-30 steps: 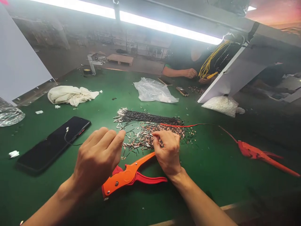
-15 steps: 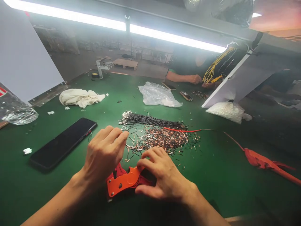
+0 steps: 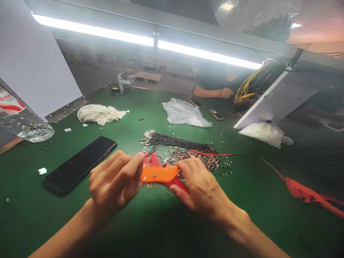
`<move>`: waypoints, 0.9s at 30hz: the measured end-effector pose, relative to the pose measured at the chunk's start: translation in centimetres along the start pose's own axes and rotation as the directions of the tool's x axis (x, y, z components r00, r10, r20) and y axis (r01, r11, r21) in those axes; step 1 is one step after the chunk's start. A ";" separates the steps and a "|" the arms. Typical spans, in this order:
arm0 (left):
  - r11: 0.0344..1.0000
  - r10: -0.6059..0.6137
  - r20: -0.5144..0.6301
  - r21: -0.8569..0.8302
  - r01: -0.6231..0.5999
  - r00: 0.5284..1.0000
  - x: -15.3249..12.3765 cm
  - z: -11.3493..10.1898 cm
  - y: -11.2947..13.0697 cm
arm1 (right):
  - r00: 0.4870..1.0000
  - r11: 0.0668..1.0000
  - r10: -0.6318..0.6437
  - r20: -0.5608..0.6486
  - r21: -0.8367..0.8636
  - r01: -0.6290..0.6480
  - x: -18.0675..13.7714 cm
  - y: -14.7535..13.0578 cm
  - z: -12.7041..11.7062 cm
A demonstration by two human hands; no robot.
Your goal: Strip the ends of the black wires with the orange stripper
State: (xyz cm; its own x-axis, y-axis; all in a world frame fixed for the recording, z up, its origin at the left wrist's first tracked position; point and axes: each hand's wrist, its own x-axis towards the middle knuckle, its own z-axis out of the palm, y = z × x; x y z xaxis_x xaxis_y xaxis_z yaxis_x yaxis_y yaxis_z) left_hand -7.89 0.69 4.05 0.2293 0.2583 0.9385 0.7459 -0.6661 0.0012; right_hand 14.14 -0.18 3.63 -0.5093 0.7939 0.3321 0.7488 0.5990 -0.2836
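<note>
An orange and red wire stripper (image 3: 158,175) is gripped by its handles in my right hand (image 3: 201,182), its jaw end pointing left. My left hand (image 3: 115,179) is closed in a pinch at the jaw end, on a thin black wire (image 3: 153,150) that runs up to the right from the fingertips. Whether the wire lies in the jaws cannot be made out. Just beyond the tool lies a bundle of black wires (image 3: 180,140) with bare bright ends. In front of it spreads a heap of cut insulation bits and copper ends (image 3: 193,159), partly behind my right hand.
A black phone (image 3: 80,165) and a plastic bottle (image 3: 29,122) are at left. Farther back lie a white cloth (image 3: 100,114) and a clear plastic bag (image 3: 185,111). At right is a red-handled tool (image 3: 303,190). Across the table another person's hands hold yellow wires (image 3: 243,84).
My right hand has raised the wire stripper off its lower position and turned it nearly level. My left hand has moved slightly down, beside the jaws. The camera view has shifted a little.
</note>
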 end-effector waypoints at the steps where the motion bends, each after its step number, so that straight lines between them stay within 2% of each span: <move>1: 1.000 0.000 -0.010 -0.008 0.000 1.000 0.0 0.0 0.1 | 0.993 0.981 0.109 -0.036 0.167 -0.101 0.3 0.5 -0.6; 2: 1.000 -0.003 -0.007 -0.009 0.003 1.000 -0.1 0.1 0.1 | 0.978 0.906 0.210 -0.009 0.377 -0.192 0.5 0.8 -1.0; 3: 1.000 -0.012 0.013 -0.003 0.012 1.000 -0.2 0.3 0.2 | 0.955 0.772 0.293 0.047 0.578 -0.265 0.6 1.0 -1.2; 4: 1.000 -0.024 0.040 0.007 0.024 0.999 -0.3 0.5 0.2 | 0.933 0.599 0.341 0.117 0.738 -0.311 0.6 1.1 -1.3; 6: 0.998 -0.059 0.099 0.024 0.057 0.993 -0.7 1.1 0.3 | 0.905 0.253 0.350 0.242 0.906 -0.340 0.1 0.8 -0.8; 8: 0.995 -0.103 0.133 0.027 0.101 0.986 -1.3 1.6 0.3 | 0.897 0.005 0.296 0.328 0.939 -0.345 -0.7 0.0 0.0; 11: 0.990 -0.139 0.141 0.021 0.138 0.980 -1.9 1.9 0.4 | 0.885 -0.318 0.131 0.447 0.865 -0.389 -1.8 -1.5 1.4; 14: 0.992 -0.128 0.165 0.011 0.128 0.978 -2.1 1.9 0.6 | 0.894 -0.571 0.004 0.449 0.735 -0.367 -2.4 -2.4 2.3; 17: 0.993 -0.113 0.169 -0.009 0.116 0.979 -2.1 1.8 0.7 | 0.893 -0.692 -0.094 0.439 0.616 -0.376 -2.5 -2.5 2.6; 20: 0.994 -0.079 0.194 -0.065 0.093 0.978 -2.4 2.1 0.8 | 0.887 -0.747 -0.103 0.449 0.555 -0.367 -2.4 -2.2 2.4; 23: 0.988 -0.034 0.235 -0.139 0.068 0.971 -2.9 2.4 1.0 | 0.889 -0.764 -0.121 0.442 0.530 -0.368 -2.4 -2.1 2.1; 27: 0.979 -0.017 0.239 -0.193 0.065 0.971 -3.4 2.4 1.3 | 0.893 -0.738 -0.145 0.426 0.555 -0.384 -2.3 -2.1 1.9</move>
State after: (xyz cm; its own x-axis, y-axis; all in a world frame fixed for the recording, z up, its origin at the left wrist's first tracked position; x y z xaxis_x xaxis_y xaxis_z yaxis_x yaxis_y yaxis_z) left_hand -6.17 0.63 0.01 0.3595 0.4293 0.8285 0.6243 -0.7706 0.1284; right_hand 12.92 -3.11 1.74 -0.7441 0.6665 -0.0453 -0.5920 -0.6893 -0.4176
